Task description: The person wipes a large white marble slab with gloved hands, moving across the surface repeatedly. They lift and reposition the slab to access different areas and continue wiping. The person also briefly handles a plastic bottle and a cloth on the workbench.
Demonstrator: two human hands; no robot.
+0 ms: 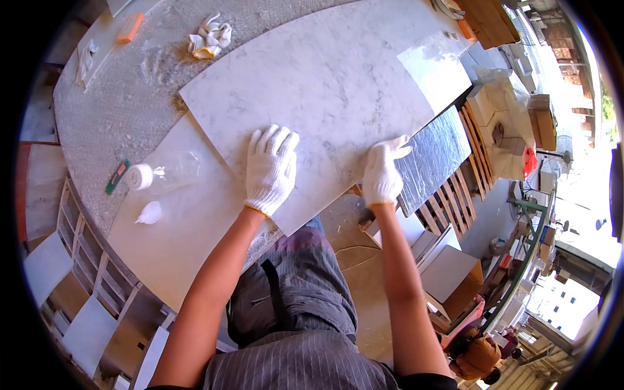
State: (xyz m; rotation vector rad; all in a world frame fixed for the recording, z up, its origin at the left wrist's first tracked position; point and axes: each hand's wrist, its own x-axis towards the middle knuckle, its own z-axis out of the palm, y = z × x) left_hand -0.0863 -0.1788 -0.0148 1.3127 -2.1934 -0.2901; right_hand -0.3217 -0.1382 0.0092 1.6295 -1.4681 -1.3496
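A large white marble slab (338, 84) lies across the workbench, overlapping a second pale slab (188, 227) beneath it. My left hand (270, 168), in a white knit glove, rests flat on the top slab near its front edge with fingers spread. My right hand (382, 174), also gloved, grips the slab's front edge where it meets a dark grey stone piece (435, 156). Both forearms come up from the lower edge over my striped grey clothing.
A clear plastic bottle (166, 172) lies on its side left of my left hand, with a small white cap (149, 212) and a green-red marker (117, 176) nearby. A crumpled glove (209, 36) and orange block (130, 27) sit at the back. Wooden pallets (471, 162) stand to the right.
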